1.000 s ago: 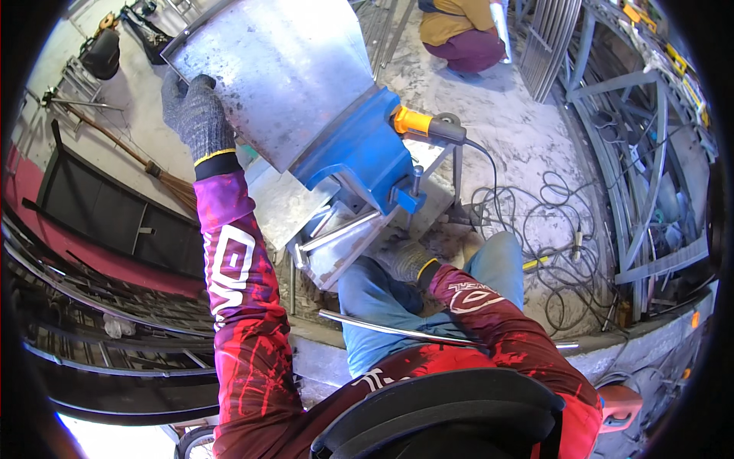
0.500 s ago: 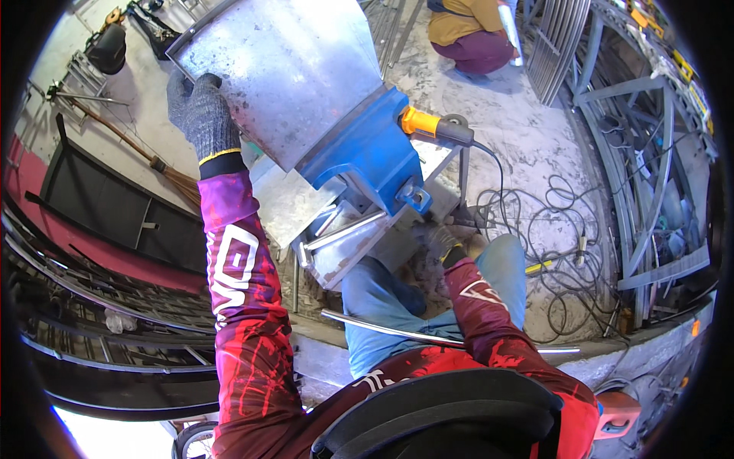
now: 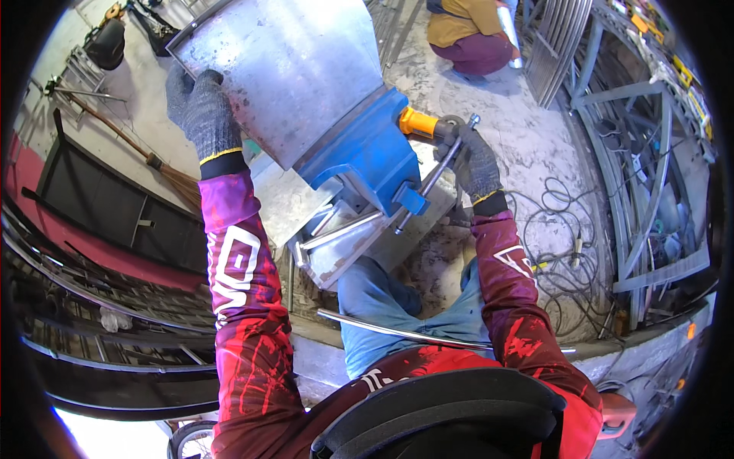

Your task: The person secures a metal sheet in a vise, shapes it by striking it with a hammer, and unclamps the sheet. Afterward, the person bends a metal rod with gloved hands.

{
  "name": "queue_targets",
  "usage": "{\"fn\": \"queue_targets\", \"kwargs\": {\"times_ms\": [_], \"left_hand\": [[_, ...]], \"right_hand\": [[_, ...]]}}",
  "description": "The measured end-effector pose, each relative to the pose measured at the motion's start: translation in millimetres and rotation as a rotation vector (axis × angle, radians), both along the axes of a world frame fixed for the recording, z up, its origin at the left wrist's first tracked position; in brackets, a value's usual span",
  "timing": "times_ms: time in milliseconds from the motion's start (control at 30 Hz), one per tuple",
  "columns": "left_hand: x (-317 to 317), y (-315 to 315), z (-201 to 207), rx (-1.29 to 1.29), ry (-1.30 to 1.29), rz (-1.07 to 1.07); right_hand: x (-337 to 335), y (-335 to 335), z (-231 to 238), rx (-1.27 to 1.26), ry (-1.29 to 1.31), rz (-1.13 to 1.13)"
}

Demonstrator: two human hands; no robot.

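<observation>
A large sheet-metal piece (image 3: 283, 69) with a bent rim stands in the jaws of a blue bench vise (image 3: 359, 153). My left hand (image 3: 205, 115), in a grey knit glove, is closed on the sheet's left edge; some fingertips are hidden behind it. On the right, my gloved right hand (image 3: 475, 164) grips the vise handle (image 3: 432, 180), a steel bar slanting through the vise's screw end. An orange and black angle grinder (image 3: 419, 122) lies just beyond that hand, partly covered by it.
Looped black cables (image 3: 566, 237) lie on the floor at right, near a metal frame rack (image 3: 665, 191). A person (image 3: 470, 38) crouches at the far side. A thin metal rod (image 3: 397, 330) crosses my lap. A broom (image 3: 157, 162) leans at left.
My right hand has come up from beside my knee to the vise handle, which now stands tilted up to the right. My left hand stays on the sheet edge.
</observation>
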State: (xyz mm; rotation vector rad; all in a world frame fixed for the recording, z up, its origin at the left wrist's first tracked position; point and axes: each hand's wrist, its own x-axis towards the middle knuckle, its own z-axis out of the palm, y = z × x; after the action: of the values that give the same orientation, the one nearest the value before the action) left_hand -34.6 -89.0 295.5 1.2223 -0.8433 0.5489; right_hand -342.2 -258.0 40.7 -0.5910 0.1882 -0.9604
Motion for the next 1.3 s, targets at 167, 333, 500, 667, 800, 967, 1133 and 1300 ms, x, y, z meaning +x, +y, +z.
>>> {"fn": "queue_targets", "kwargs": {"times_ms": [167, 333, 500, 667, 800, 967, 1133, 1300], "left_hand": [[-12.6, -1.4, 2.2, 0.026, 0.007, 0.080], [-9.5, -4.7, 1.4, 0.078, -0.027, 0.144], [-1.5, -5.8, 1.1, 0.044, -0.057, 0.096], [-1.9, -9.5, 0.5, 0.026, -0.020, 0.112], [-3.3, -6.5, 1.3, 0.015, 0.020, 0.089], [1.8, -8.5, 1.2, 0.006, 0.021, 0.028], [5.2, -5.5, 0.1, 0.041, 0.007, 0.089], [-4.3, -8.2, 3.3, 0.099, -0.035, 0.134]], "right_hand": [[9.7, 15.1, 15.1, -0.152, 0.201, -0.135], [8.6, 31.5, 22.4, -0.323, 0.294, -0.184], [12.2, 52.6, 35.0, -0.468, 0.390, -0.232], [12.6, 86.2, 56.4, -0.466, 0.385, -0.082], [26.1, 104.0, 43.3, -0.798, 0.468, -0.250], [30.5, 130.3, 43.5, -0.865, 0.510, -0.270], [31.0, 145.7, 45.6, -1.162, 0.605, -0.314], [33.4, 148.8, 41.2, -1.180, 0.588, -0.325]]}}
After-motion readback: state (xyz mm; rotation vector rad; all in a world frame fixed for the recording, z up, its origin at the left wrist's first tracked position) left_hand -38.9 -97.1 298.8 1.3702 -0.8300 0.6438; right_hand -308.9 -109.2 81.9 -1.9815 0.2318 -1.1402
